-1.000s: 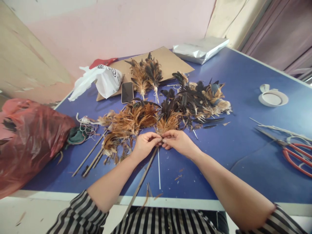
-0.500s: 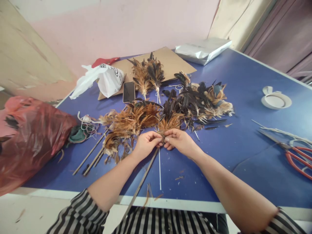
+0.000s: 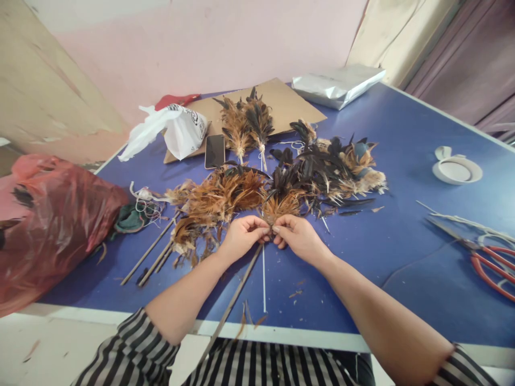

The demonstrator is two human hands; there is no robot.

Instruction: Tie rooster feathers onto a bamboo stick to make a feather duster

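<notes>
My left hand [image 3: 241, 238] and my right hand [image 3: 296, 236] meet fingertip to fingertip at the base of a small brown feather bunch [image 3: 279, 203]. Both hands are closed in a pinch around the top of a thin stick [image 3: 232, 303] that runs back toward my body. A white string [image 3: 264, 279] hangs down from the pinch across the blue table [image 3: 402, 257]. Just beyond my hands lies a pile of brown and black feathers [image 3: 322, 169], with a tan feather heap [image 3: 213, 198] to the left.
Bare sticks [image 3: 151, 260] lie left of my hands. A red plastic bag [image 3: 52, 220] sits at the far left, a white bag [image 3: 177, 131], a phone [image 3: 214, 151] and cardboard [image 3: 281, 102] at the back. Red-handled scissors [image 3: 488, 260] and a tape roll [image 3: 456, 170] are on the right.
My hands stay pinched at the same spot on the feather bunch. The view has shifted slightly; nothing else has moved.
</notes>
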